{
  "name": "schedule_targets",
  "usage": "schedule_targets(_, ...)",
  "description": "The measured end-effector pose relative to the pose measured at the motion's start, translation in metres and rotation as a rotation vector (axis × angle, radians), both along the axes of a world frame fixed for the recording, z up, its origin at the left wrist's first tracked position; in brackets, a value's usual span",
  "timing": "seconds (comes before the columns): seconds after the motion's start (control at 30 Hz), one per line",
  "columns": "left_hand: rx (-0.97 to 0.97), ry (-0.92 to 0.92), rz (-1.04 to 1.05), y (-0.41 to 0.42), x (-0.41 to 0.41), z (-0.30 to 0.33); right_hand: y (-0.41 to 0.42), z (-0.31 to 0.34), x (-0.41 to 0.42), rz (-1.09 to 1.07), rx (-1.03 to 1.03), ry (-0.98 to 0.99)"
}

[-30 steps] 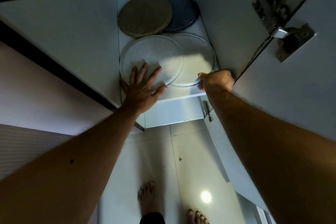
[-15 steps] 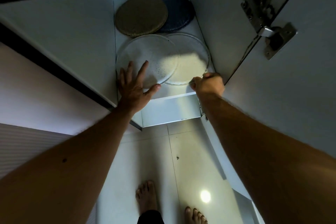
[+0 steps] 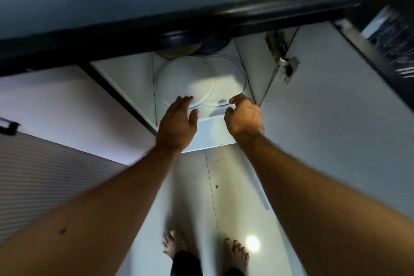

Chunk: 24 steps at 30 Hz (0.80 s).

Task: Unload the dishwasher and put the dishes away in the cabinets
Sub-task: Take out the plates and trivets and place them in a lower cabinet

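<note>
At cabinet shelf [image 3: 210, 129] front edge: left hand [image 3: 178, 122] fingers straight, tips over left glass plate [image 3: 184, 82]; right hand [image 3: 243, 116] fingers loosely curled, holding nothing.

Dim, bluish light fills the wide-angle frame; a bright glare spot sits on the floor [image 3: 252, 244], edges smear with motion blur, perhaps from head movement.
</note>
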<state>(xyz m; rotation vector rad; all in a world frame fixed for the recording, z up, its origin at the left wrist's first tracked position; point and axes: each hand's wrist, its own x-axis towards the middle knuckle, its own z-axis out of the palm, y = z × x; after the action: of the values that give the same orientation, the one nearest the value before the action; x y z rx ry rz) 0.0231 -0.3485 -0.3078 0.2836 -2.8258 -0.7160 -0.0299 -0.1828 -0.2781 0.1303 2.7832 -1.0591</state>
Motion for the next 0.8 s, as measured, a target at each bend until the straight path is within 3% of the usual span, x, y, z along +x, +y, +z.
schedule_targets(0.3,0.033,-0.045,-0.12,0.026,0.071,0.115,0.021,0.116,0.073,0.072,0.116,0.065)
schedule_targets(0.53,0.064,-0.071,-0.093,0.037,0.141,0.219,0.036,0.198,0.152,-0.02,0.074,0.069)
schedule_targets(0.8,0.109,-0.087,-0.214,0.047,0.236,0.306,0.044,0.274,0.26,-0.047,0.055,0.054)
